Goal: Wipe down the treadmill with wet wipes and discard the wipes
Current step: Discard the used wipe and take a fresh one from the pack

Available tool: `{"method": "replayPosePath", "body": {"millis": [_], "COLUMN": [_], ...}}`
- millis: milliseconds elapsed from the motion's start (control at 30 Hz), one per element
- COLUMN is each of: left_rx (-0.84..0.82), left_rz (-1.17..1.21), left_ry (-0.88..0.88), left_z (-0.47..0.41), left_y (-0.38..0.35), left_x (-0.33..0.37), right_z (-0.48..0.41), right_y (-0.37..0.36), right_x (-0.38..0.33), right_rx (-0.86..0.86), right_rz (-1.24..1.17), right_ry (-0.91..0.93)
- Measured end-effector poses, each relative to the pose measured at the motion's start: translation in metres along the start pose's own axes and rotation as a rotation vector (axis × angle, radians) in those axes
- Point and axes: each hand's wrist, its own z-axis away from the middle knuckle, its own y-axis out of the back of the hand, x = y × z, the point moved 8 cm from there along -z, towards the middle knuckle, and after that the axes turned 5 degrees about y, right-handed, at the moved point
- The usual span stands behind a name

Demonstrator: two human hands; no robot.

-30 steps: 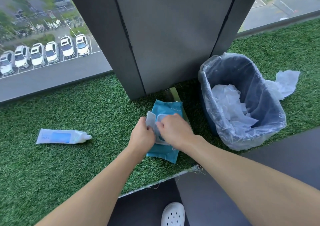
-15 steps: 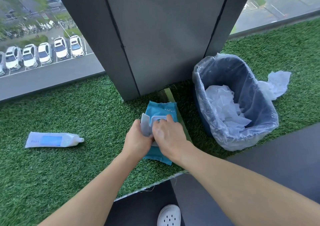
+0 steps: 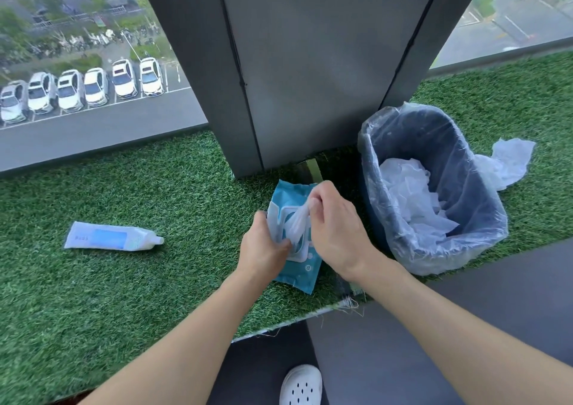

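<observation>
**A:** What can go wrong from here?

**B:** The right hand (image 3: 335, 228) pinches one wet wipe (image 3: 298, 220), which stands half out of the teal wet wipe pack (image 3: 305, 273). The pack lies on the artificial grass (image 3: 155, 203), in the middle of the frame. If the pull is too quick, I think a second wipe may follow, or the sheet may tear.

**A:** And the pack itself?

**B:** The left hand (image 3: 263, 249) grips its left side, beside the open lid flap. If this grip is loose, the pack may rise together with the wipe.

**A:** Something else?

**B:** The treadmill is not in view, so the wipe must be carried there. On the way it could touch the grass and take dirt.

**A:** Please count the things.

**B:** There are two hands, one pack and one wipe coming out. One dark waste bin (image 3: 465, 169) with a plastic liner stands right of the pack. Crumpled white sheets lie inside it, but how many I cannot tell. One white tube (image 3: 111, 239) lies on the grass at the left. One white shoe (image 3: 300, 384) shows at the bottom edge. Six white cars (image 3: 93, 87) are behind the glass, upper left.
</observation>
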Motion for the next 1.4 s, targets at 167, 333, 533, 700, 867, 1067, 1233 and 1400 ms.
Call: {"method": "replayPosePath", "body": {"millis": [167,333,533,700,867,1067,1233,1400], "left_rx": [-0.018,-0.016,-0.032,-0.027,0.002,-0.023,0.060,0.046], "left_rz": [0.030,0.004,0.022,0.042,0.105,0.294,0.301,0.336], "left_ry": [-0.003,-0.016,-0.005,0.002,0.059,0.105,0.135,0.078], "left_z": [0.001,0.004,0.005,0.005,0.004,0.005,0.001,0.004], "left_y": [-0.002,-0.006,-0.009,-0.009,-0.002,0.000,0.008,0.014], "left_x": [0.001,0.002,0.002,0.005,-0.006,-0.016,-0.025,-0.013], "right_z": [0.009,0.007,-0.013,-0.012,0.002,0.013,0.006,0.003], "right_y": [0.009,0.037,0.069,0.053,0.002,-0.052,-0.060,-0.049], "right_x": [-0.003,-0.027,-0.020,0.003,0.032,0.036,0.039,0.034], "right_rx": [0.082,0.231,0.346,0.259,-0.281,-0.698,-0.759,-0.553], "right_rz": [-0.124,-0.171,-0.354,-0.161,0.221,0.610,0.683,0.695], "right_ry": [-0.015,0.123,0.068,-0.033,-0.202,0.022,0.008,0.038]}}
